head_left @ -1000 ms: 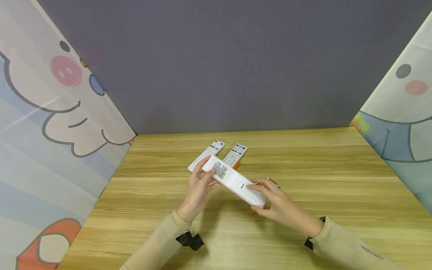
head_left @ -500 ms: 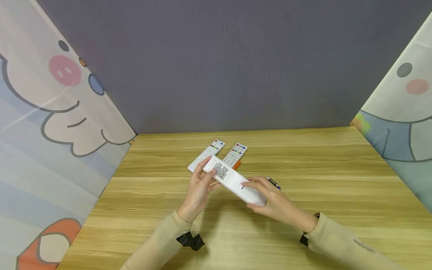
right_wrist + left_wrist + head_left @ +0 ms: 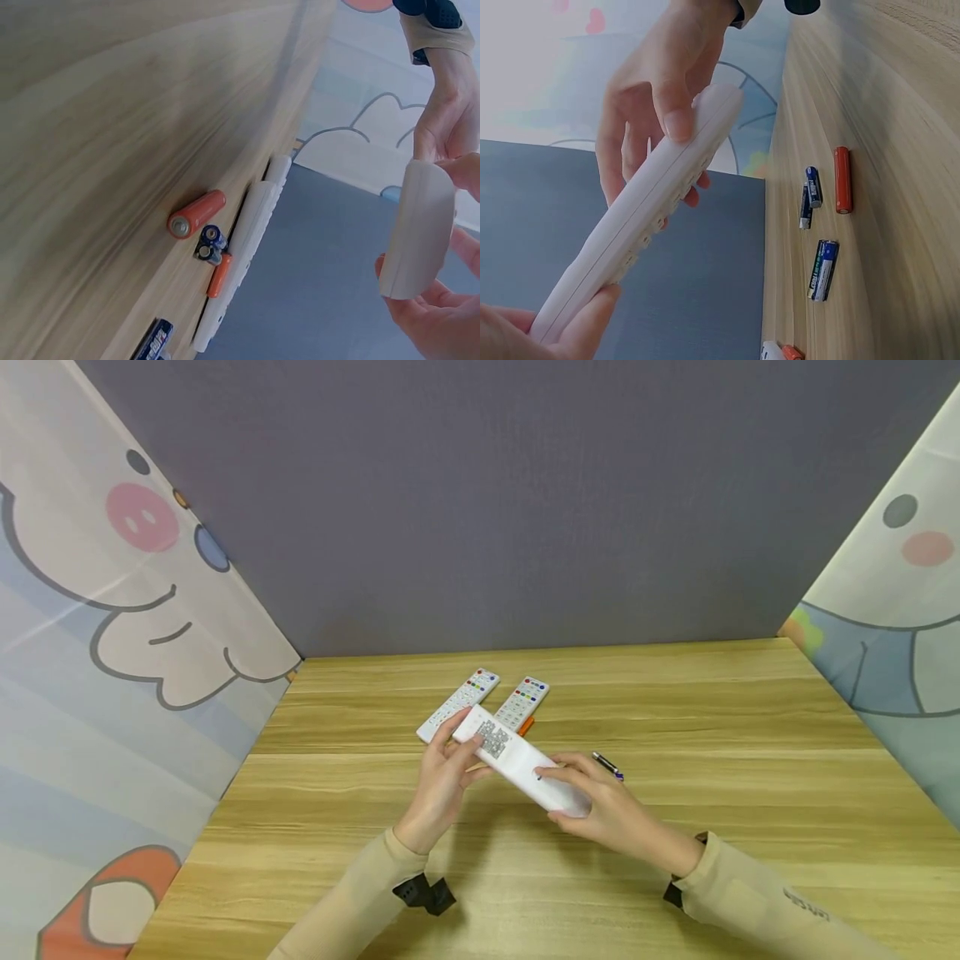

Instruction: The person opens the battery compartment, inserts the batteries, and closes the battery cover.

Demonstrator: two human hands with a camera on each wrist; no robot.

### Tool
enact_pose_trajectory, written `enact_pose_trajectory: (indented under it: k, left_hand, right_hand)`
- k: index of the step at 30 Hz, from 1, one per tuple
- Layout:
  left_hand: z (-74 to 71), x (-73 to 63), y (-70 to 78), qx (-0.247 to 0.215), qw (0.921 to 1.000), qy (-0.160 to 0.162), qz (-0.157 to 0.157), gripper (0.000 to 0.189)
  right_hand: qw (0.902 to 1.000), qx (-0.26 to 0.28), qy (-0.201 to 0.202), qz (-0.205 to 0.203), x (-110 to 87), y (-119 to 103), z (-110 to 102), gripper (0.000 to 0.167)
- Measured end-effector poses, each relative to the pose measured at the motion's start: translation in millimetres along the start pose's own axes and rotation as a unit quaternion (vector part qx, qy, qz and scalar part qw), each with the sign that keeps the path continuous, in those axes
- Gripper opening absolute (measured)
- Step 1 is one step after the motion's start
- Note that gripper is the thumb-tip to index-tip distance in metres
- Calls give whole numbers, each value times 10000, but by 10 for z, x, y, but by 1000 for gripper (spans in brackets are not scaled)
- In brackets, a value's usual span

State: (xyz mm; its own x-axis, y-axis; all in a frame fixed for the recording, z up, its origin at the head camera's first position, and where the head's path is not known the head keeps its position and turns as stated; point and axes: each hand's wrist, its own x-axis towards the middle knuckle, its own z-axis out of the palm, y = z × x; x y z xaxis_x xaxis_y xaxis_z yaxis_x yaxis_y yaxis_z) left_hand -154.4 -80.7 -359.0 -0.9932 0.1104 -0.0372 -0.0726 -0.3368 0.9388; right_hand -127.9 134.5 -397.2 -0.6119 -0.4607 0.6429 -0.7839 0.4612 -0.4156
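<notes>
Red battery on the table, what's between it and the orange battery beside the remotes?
Two blue batteries lie between the red battery and the orange battery; the right wrist view shows it.

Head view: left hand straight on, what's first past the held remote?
Likely the leftmost remote on the table; the left hand looks raised, so it might pass over. Depth unclear.

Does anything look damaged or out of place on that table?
Nothing looks plainly damaged. The one untidy bit: an orange-red battery and some blue batteries lie loose and scattered on the table, not lined up together.
</notes>
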Motion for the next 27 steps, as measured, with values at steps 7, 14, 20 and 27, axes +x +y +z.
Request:
enact_pose_trajectory:
  k: [7,14,20,27]
  left_hand:
    - [35,-10,9,-14,10000,-53,18,49]
    - [70,-14,1,86,9999,-15,77,48]
    - [66,-3,-11,80,10000,37,-10,48]
    - [47,11,-14,-24,9999,88,-68,48]
  right_hand:
    - [9981,179,-129,568,9,-39,-21,51]
    - [9968,134,-181,769,9,-38,-27,49]
    - [9972,109,-213,712,-3,-31,-30,50]
    - [9968,333,-149,708,4,-39,-36,49]
